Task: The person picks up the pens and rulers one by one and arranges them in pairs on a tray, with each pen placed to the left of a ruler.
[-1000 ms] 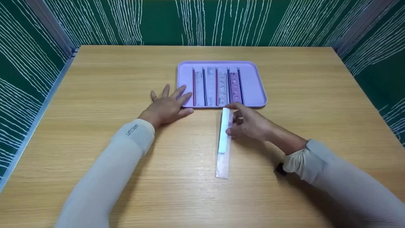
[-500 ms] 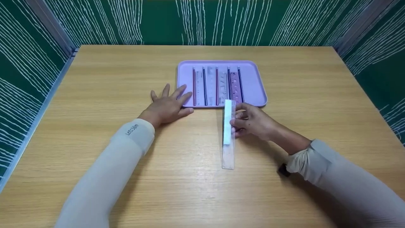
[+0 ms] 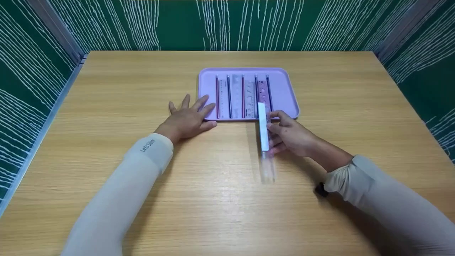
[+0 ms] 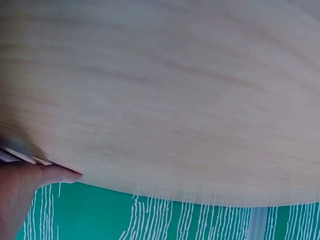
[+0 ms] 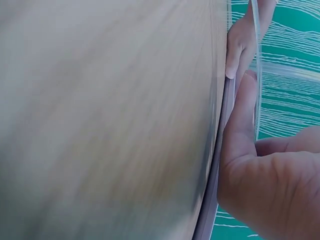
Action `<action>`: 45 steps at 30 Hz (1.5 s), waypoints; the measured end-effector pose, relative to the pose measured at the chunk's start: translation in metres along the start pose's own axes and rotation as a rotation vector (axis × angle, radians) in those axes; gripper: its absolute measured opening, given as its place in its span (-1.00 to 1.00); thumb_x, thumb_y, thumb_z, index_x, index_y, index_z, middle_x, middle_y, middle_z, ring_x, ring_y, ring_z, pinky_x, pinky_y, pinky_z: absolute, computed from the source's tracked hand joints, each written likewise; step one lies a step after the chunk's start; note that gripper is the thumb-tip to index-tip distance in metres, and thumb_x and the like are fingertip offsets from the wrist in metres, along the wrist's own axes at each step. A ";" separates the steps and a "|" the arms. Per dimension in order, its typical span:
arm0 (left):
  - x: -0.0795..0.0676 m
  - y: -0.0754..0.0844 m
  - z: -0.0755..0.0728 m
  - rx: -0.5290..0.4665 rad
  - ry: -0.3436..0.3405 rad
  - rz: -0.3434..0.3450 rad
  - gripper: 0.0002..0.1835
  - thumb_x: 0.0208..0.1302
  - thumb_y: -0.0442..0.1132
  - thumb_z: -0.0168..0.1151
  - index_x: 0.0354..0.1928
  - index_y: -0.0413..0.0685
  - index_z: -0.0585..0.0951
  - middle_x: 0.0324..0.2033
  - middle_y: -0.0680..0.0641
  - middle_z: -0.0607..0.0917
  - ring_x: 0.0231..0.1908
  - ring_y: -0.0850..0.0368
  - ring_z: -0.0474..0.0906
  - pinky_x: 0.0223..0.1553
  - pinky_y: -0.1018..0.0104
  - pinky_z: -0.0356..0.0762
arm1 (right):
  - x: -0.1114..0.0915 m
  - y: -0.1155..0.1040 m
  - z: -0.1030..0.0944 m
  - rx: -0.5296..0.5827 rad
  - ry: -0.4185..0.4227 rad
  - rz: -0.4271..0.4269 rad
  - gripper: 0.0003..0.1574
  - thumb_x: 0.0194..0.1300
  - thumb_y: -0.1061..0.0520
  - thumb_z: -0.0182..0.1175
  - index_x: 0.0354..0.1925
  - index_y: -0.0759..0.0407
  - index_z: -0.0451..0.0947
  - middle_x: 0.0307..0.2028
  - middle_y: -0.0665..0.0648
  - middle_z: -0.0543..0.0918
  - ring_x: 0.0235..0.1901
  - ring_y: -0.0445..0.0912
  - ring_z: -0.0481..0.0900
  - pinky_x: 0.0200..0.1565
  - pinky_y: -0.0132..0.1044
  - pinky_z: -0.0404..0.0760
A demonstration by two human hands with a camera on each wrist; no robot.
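My right hand (image 3: pixel 293 137) pinches a clear ruler (image 3: pixel 263 128) between thumb and fingers. White glare covers much of the ruler's far part; its near end is blurred. That far end overlaps the front edge of the lilac tray (image 3: pixel 286 94) in the head view. Edge-on, the clear ruler (image 5: pixel 257 100) shows beside the thumb in the right wrist view. With fingers spread, my left hand (image 3: pixel 186 119) rests at the tray's front left corner, its fingertips over the rim. Inside the tray, red and dark pencils (image 3: pixel 229 96) alternate with clear rulers (image 3: pixel 223 99) and a pink ruler (image 3: pixel 263 92).
The tray stands on a wide wooden table (image 3: pixel 142 78). Green walls (image 3: pixel 181 25) with white streaks rise behind it and on both sides. A bare strip of tray lies right of the last dark pencil (image 3: pixel 269 90).
My right hand has carried the clear ruler away from me and to the right, bringing its far end over the tray's front part. The left hand and tray have stayed put.
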State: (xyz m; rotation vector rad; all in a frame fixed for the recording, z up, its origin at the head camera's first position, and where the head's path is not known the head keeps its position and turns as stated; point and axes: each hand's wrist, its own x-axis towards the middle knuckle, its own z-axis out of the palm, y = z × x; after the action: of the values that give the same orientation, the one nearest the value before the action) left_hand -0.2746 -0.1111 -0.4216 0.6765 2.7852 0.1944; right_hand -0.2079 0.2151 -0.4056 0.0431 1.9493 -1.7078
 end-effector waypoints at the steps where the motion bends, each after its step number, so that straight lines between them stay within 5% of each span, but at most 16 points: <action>1: 0.000 0.000 0.000 -0.002 -0.001 -0.001 -0.17 0.38 0.56 -0.32 0.62 0.57 -0.10 0.66 0.16 -0.25 0.59 -0.40 -0.42 0.30 -0.72 -0.41 | 0.000 0.000 -0.001 0.005 0.001 0.004 -0.48 0.64 0.13 -0.16 0.45 -0.01 0.01 -0.04 0.26 0.41 -0.41 -0.02 0.66 -0.26 -0.05 0.78; 12: 0.000 -0.001 0.001 -0.008 0.003 0.000 -0.17 0.38 0.56 -0.32 0.62 0.59 -0.10 0.66 0.17 -0.25 0.60 -0.40 -0.42 0.31 -0.70 -0.43 | -0.003 0.001 -0.007 -0.037 -0.038 -0.010 0.16 0.21 0.46 0.21 0.54 -0.05 -0.14 0.19 0.23 0.35 -0.19 0.03 0.58 -0.19 -0.13 0.71; 17: -0.001 -0.001 0.001 -0.012 0.007 0.003 -0.17 0.38 0.56 -0.32 0.62 0.58 -0.09 0.66 0.16 -0.25 0.60 -0.40 -0.42 0.32 -0.70 -0.42 | -0.003 0.000 -0.010 -0.041 -0.015 -0.061 -0.07 0.28 0.47 0.18 0.47 0.09 0.05 0.16 0.21 0.38 -0.14 0.03 0.63 -0.14 -0.10 0.76; 26: 0.001 -0.002 0.002 -0.021 0.003 0.001 -0.17 0.38 0.56 -0.31 0.62 0.58 -0.09 0.66 0.17 -0.25 0.59 -0.40 -0.43 0.31 -0.70 -0.44 | 0.000 -0.001 -0.021 -0.013 0.070 -0.075 -0.28 0.49 0.28 0.13 0.42 -0.08 0.06 0.05 0.16 0.38 -0.19 0.03 0.74 -0.16 -0.02 0.78; 45: 0.001 -0.001 0.001 -0.039 -0.008 0.003 -0.17 0.37 0.57 -0.31 0.62 0.59 -0.11 0.66 0.16 -0.27 0.59 -0.40 -0.46 0.29 -0.70 -0.51 | 0.019 -0.014 -0.051 -0.132 0.272 -0.126 -0.29 0.58 0.13 0.03 0.54 0.10 0.03 0.00 0.07 0.37 -0.21 -0.11 0.54 -0.36 -0.22 0.67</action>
State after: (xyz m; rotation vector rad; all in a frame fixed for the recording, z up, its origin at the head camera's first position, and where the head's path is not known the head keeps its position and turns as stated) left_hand -0.2760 -0.1113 -0.4227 0.6706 2.7654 0.2456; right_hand -0.2478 0.2536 -0.3985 0.1116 2.3045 -1.7222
